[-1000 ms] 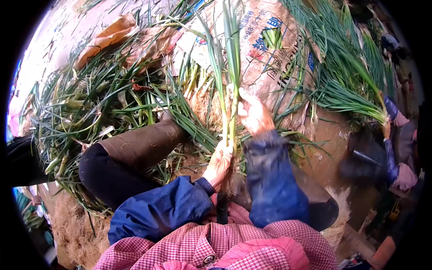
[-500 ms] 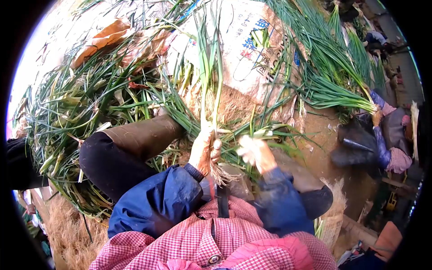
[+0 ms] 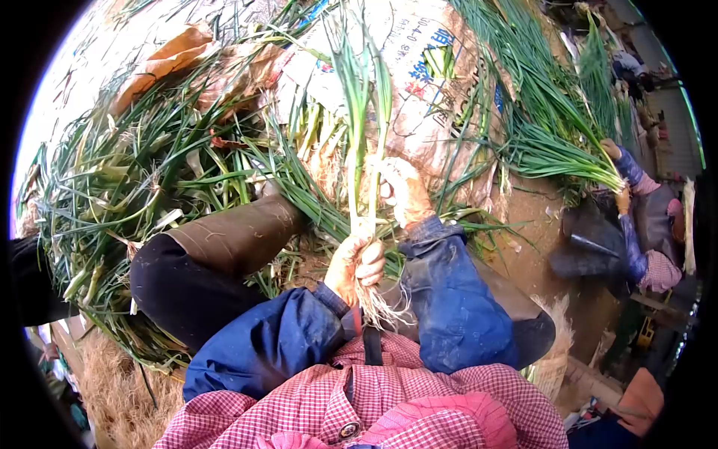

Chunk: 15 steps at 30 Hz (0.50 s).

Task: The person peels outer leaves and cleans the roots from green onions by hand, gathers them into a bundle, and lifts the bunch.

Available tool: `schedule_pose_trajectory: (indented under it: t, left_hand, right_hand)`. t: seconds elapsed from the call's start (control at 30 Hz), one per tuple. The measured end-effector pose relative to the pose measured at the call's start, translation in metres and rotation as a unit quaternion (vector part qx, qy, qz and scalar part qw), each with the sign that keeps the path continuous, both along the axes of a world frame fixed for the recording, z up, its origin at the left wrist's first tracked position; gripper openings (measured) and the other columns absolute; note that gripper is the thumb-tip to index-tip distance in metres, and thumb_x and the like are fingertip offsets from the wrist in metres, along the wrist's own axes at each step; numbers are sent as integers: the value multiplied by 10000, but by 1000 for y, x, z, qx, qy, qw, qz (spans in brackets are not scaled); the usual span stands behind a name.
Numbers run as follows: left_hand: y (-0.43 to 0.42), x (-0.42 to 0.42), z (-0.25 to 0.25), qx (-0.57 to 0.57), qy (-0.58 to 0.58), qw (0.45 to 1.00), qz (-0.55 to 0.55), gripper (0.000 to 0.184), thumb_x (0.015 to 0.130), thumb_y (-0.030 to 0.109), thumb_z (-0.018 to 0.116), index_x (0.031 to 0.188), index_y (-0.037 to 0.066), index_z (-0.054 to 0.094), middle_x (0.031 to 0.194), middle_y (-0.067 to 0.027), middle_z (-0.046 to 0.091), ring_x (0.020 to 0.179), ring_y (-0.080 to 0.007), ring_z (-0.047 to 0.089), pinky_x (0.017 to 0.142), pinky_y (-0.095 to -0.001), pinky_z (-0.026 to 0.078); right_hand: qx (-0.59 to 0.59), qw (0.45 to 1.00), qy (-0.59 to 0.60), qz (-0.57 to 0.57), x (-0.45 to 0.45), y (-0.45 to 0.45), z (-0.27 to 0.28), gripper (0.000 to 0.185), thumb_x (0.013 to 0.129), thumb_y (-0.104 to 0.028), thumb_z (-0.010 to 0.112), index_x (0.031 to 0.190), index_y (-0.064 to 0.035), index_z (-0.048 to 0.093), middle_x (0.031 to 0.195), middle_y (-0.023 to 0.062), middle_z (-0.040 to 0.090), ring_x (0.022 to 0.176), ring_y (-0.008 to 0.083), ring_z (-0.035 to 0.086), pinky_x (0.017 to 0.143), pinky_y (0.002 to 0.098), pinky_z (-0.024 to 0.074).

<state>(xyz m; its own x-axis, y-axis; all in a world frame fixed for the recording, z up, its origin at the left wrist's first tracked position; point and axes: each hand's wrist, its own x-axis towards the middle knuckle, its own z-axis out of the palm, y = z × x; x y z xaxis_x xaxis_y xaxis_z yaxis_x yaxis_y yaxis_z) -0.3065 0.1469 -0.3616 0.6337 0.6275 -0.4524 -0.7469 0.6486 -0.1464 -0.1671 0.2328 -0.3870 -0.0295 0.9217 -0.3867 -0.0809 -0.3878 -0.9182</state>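
Upright in front of my body stand a few green onions (image 3: 357,150), their pale roots hanging down and their green leaves pointing away from me. Wrapped round their lower ends, just above the roots, is my left hand (image 3: 355,268). Higher up, my right hand (image 3: 404,191) is closed with its fingertips at the right-hand stalk. Behind the stalks lies a printed woven sack (image 3: 419,67), with more onions beside it.
A heap of loose leaves and stalks (image 3: 127,194) lies at the left, beside my bent leg (image 3: 232,232). At the right, a co-worker's hands (image 3: 622,196) hold a large onion bunch (image 3: 557,161). Dry roots (image 3: 120,382) lie at the lower left.
My right hand moved down and away from the stalks, then back up to them. My left hand stayed round the lower ends. At the right, the co-worker's upper hand now shows on the onions.
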Motion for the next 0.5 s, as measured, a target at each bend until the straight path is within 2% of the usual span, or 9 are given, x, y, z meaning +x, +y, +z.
schedule_pose_trajectory:
  t: [0.1,0.13,0.17,0.2,0.3,0.33,0.4,0.43,0.5]
  left_hand:
    - [9,-3,-4,30,-72,995,58,106,868,170,439,814,82,414,547,1,365,385,-87,341,346,-221,302]
    - [10,-2,-4,19,-73,994,74,104,861,143,446,799,62,427,548,-2,371,383,-88,351,344,-222,310]
    - [11,-2,-6,13,-75,994,78,104,861,143,446,799,62,427,548,-2,371,383,-88,351,344,-222,310]
    - [11,-3,-8,18,-32,997,67,89,855,127,453,796,63,433,548,-1,372,380,-88,352,341,-222,307]
    - [12,-5,-9,35,50,997,47,52,819,80,488,818,57,442,559,-5,406,377,-87,369,333,-215,304]
    - [14,-4,-14,55,93,994,17,68,807,80,501,834,60,442,567,-8,424,381,-84,376,333,-213,309]
    - [7,-1,-16,130,221,965,-50,144,791,80,519,919,75,454,578,-18,460,379,-77,383,324,-215,313]
    - [7,3,-6,113,269,955,-51,188,817,84,498,1001,88,459,628,-8,471,441,-68,405,370,-195,345]
    - [7,23,3,38,343,938,17,222,843,112,511,1055,83,451,699,5,468,535,-54,425,443,-161,370]
  right_hand:
    - [41,997,-71,-9,-18,-22,-9,110,850,-110,491,863,-4,520,702,49,509,604,134,495,521,273,421]
    - [147,949,-268,79,-17,-40,-2,85,839,-74,492,813,6,503,706,48,508,633,169,515,571,315,435]
    - [42,941,-313,121,-10,-57,1,76,841,-87,502,832,-15,525,715,75,537,659,186,537,606,321,433]
    - [132,853,-459,208,5,-76,0,89,845,-115,516,845,-33,548,732,100,573,683,215,560,617,329,435]
    - [-74,833,-457,305,50,-102,0,172,854,-166,533,947,-28,579,729,85,600,663,210,571,596,324,447]
    - [-45,883,-409,227,55,-92,-9,227,840,-184,549,1019,-47,578,848,118,615,764,218,590,679,331,457]
    - [15,933,-348,87,28,-53,21,259,821,-167,585,1040,-29,576,850,95,608,752,173,569,676,298,453]
    - [60,939,-339,26,12,-31,39,225,815,-131,605,988,9,574,731,40,588,639,119,528,589,259,438]
    - [176,924,-338,18,3,-4,35,194,820,-113,592,973,6,580,764,46,607,651,110,540,597,249,443]
